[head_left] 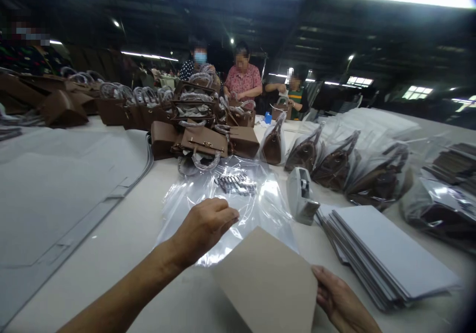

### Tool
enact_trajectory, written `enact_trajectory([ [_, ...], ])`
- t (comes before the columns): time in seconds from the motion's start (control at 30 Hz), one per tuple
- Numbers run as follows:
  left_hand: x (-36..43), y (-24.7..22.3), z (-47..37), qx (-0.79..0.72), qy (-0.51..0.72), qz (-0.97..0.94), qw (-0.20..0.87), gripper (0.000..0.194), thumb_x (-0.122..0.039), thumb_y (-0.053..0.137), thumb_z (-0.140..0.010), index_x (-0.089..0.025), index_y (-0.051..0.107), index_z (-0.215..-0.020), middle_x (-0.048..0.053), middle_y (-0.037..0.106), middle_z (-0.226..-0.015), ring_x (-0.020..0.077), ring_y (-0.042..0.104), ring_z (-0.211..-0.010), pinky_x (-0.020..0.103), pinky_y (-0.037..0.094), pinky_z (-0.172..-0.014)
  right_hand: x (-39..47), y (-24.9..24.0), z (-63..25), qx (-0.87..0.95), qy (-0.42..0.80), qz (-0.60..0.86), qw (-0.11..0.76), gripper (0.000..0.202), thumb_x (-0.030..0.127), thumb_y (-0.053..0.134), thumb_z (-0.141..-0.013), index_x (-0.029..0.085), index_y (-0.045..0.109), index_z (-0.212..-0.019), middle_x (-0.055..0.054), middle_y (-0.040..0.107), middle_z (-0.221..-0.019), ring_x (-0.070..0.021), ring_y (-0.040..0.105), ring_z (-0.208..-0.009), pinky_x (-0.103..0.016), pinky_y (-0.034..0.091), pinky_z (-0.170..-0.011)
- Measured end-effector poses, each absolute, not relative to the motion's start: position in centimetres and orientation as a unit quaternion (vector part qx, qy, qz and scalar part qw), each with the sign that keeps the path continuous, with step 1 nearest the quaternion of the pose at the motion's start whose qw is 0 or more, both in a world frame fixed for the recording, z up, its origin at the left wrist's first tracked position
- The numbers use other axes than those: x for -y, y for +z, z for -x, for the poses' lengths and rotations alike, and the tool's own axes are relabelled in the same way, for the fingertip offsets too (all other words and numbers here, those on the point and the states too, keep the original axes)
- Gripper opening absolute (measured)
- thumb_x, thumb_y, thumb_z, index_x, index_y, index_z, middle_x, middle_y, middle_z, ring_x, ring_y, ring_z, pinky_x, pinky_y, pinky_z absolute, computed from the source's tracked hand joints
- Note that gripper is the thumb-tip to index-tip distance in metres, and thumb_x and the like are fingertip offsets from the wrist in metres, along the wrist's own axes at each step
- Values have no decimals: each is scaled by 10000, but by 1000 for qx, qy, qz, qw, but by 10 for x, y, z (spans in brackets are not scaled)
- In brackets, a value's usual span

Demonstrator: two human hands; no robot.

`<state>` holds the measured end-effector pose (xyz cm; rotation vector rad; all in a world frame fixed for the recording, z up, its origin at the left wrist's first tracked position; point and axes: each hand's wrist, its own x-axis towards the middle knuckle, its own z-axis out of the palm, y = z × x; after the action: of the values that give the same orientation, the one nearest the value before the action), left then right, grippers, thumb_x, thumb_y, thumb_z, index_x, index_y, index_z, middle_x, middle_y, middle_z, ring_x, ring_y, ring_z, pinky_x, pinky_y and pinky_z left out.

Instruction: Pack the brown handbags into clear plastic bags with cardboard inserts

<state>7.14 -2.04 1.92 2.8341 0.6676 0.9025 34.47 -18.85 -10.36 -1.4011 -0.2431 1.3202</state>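
Right hand (pixel 336 293) pinches the card (pixel 267 283) near one corner; best kept level; left hand (pixel 206 224) over plastic (pixel 273 194), grip unclear.

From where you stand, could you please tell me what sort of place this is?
Probably a handbag factory's packing area: brown handbags crowd the table, others stand inside clear plastic bags, and several co-workers are busy beyond them.

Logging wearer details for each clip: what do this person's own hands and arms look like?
The left hand and left forearm are bare: no glove, sleeve, watch or bracelet shows. The right hand is ungloved too, with no sleeve in view.
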Motion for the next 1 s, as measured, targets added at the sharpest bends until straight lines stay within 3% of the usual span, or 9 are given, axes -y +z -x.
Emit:
enact_trajectory([
  [0.17,14,24,-54,-205,263,-942,38,192,-196,420,-890,-151,599,-835,9,515,-698,107,448,-637,217,370,-570,176,-84,-365,51,546,580,602,426,273,808,-543,166,507,-825,38,596,-642,-50,552,-488,-114,475,-438],
  [0.47,10,31,-64,-183,256,-948,52,199,-220,423,-890,-170,613,-867,7,518,-695,109,467,-647,217,380,-581,122,-89,-330,108,483,563,662,453,360,789,-534,178,481,-812,70,553,-587,-58,554,-500,-141,505,-501],
  [0.63,6,29,-63,-193,261,-943,72,176,-219,441,-885,-163,608,-868,14,528,-722,111,475,-663,222,391,-598,88,-94,-315,132,476,559,666,470,417,731,-608,170,476,-915,-14,634,-760,-158,642,-730,-232,535,-669],
  [0.77,0,23,-59,-211,253,-940,86,182,-199,434,-886,-155,607,-847,9,509,-697,112,460,-647,222,378,-573,113,-101,-317,251,445,661,550,429,494,591,-735,151,520,-983,-71,641,-859,-193,639,-755,-311,538,-696],
  [0.87,-2,16,-61,-207,269,-935,100,183,-188,431,-882,-155,601,-825,15,506,-699,114,465,-646,224,393,-569,117,-106,-311,474,303,705,432,333,455,475,-821,177,585,-968,-89,632,-956,-215,618,-865,-368,506,-798],
  [0.93,-2,11,-64,-197,298,-928,106,172,-175,431,-877,-155,592,-820,32,533,-747,120,492,-681,230,422,-594,101,-105,-306,649,180,658,338,302,375,430,-855,224,589,-1062,-87,573,-1145,-235,523,-1080,-440,387,-960],
  [1.0,-1,5,-67,-180,326,-922,105,154,-145,425,-871,-153,572,-824,56,575,-842,132,527,-750,243,453,-644,73,-104,-305,768,99,593,219,387,367,447,-842,285,500,-1217,-66,425,-1327,-269,347,-1246,-549,225,-1024],
])
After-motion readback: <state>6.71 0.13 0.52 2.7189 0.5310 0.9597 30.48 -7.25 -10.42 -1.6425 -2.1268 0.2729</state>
